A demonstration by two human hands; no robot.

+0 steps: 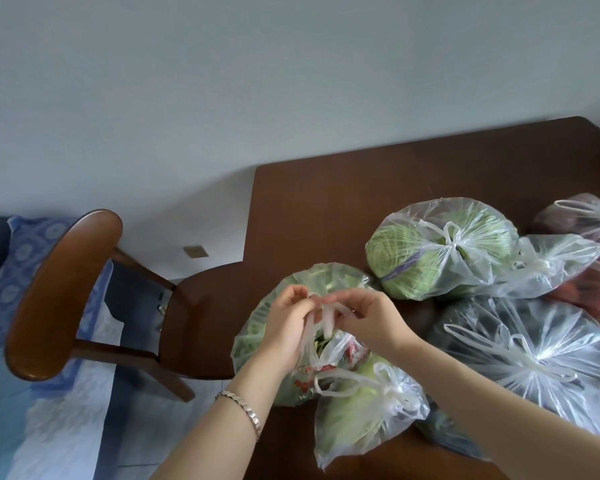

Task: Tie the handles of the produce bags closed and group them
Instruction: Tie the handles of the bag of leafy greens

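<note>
A clear bag of leafy greens [257,327] sits at the table's near left corner, its mouth gathered upward. My left hand [286,327] and my right hand [368,318] meet above it, each pinching a white handle strip [326,317] of that bag. The strips cross between my fingers. In front of it lies a knotted bag with a pale green vegetable [357,414]. A knotted cabbage bag [440,247] stands behind to the right. A knotted bag of dark produce [520,355] lies at the right.
The brown table [326,202] fills the right half. A knotted clear bag [551,268] and reddish bags [589,220] lie at the far right. A wooden chair [66,292] stands left of the table, beside a blue patterned bed [32,247].
</note>
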